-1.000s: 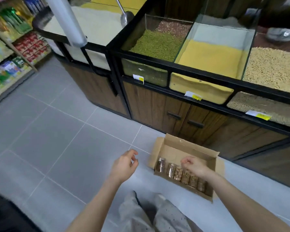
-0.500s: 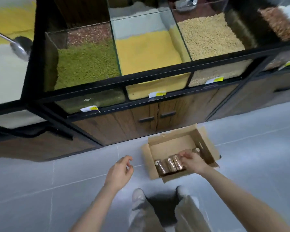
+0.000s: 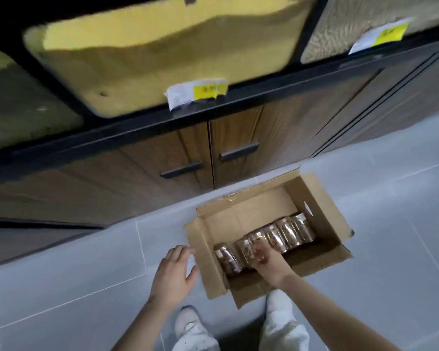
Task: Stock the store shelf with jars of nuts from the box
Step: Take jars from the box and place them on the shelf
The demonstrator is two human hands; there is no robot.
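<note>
— Closer now, the right hand (image 3: 264, 259) has sunk into the box (image 3: 322, 211), fingers curled around a jar (image 3: 246, 249) in the row.
— And the left hand (image 3: 174, 272)?
— Loosely spread, holding nothing, beside the box's flap.

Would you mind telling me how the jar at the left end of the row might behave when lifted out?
The leftmost jar lies on its side in the box, so it could roll if nudged. Its glossy surface looks slippery. It seems packed with nuts, so probably heavy for its size.
</note>
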